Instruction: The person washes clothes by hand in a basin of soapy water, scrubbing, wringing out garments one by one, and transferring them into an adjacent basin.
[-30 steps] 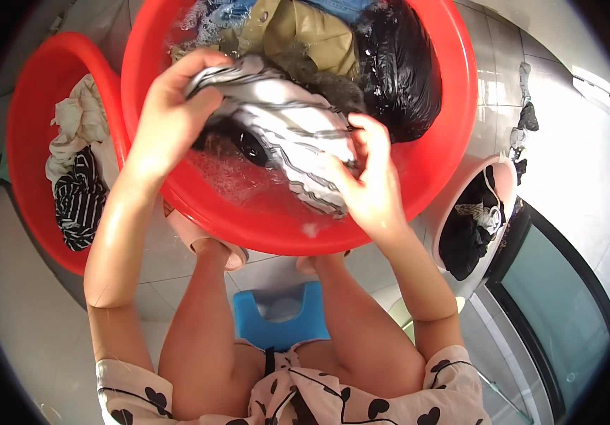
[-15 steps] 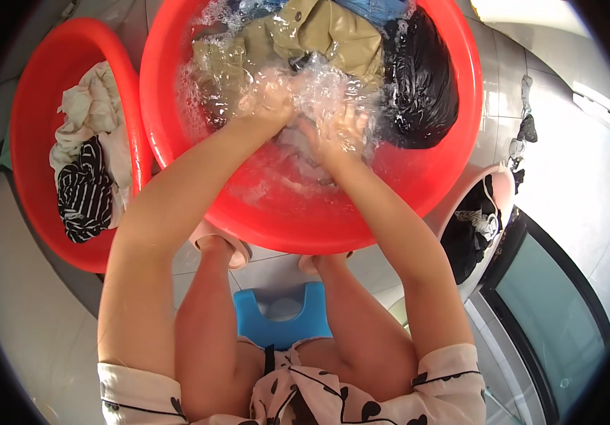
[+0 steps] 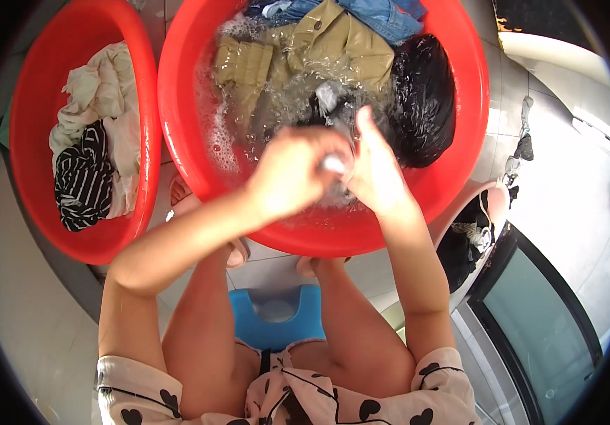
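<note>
My left hand (image 3: pixel 298 170) and my right hand (image 3: pixel 381 180) are close together above the near side of a red basin (image 3: pixel 333 241). The left fingers are curled and smeared by motion, with a small whitish spot (image 3: pixel 333 164) at their tips that I cannot make out. My right hand has its thumb stretched up and apart; its other fingers are partly hidden behind the left. Below and beyond them, khaki trousers (image 3: pixel 340 42) lie soaking in sudsy water. A shiny black garment (image 3: pixel 424 99) bulges at the right, and blue denim (image 3: pixel 383 18) lies at the far edge.
At the left, another red basin (image 3: pixel 32 142) holds white clothes (image 3: pixel 99 92) and a black-and-white striped garment (image 3: pixel 84 177). A pink bucket (image 3: pixel 454 219) with dark clothes stands at the right. Between my legs is a blue stool (image 3: pixel 277 329). Dark cloth strips (image 3: pixel 524 145) lie on the floor.
Both hands have risen out of the splashing water and moved nearer to me and to the right. The splash has settled, so the clothes show more clearly.
</note>
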